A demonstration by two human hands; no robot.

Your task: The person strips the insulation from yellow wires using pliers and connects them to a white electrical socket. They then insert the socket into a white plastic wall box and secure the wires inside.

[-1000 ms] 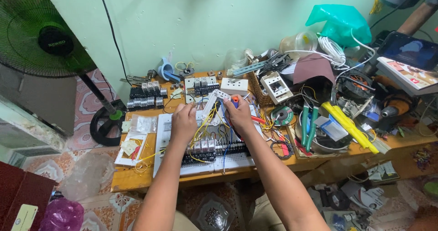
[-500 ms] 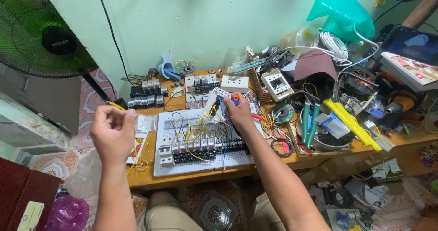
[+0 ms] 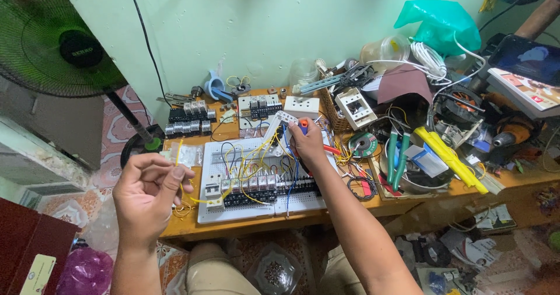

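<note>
A white perforated panel (image 3: 303,200) lies on the low wooden table (image 3: 408,204), carrying rows of breakers and relays joined by yellow and blue wires. My left hand (image 3: 149,196) is raised over the table's left end and pinches a short yellow wire (image 3: 178,154) between thumb and fingers. My right hand (image 3: 307,144) rests at the panel's upper right, closed on a screwdriver with an orange handle (image 3: 303,124), its tip hidden among the wires next to a small white module (image 3: 284,118).
A black standing fan (image 3: 64,50) is at the left. Black breakers (image 3: 188,120), white sockets (image 3: 301,106), green-handled pliers (image 3: 396,158), a yellow tool (image 3: 449,158), cable coils and a green plastic bag (image 3: 437,21) crowd the table. Clutter lies on the floor below.
My left hand left the panel, swung out to the left and lifted with a yellow wire pinched in it. My right hand has stayed at the panel's upper right.
</note>
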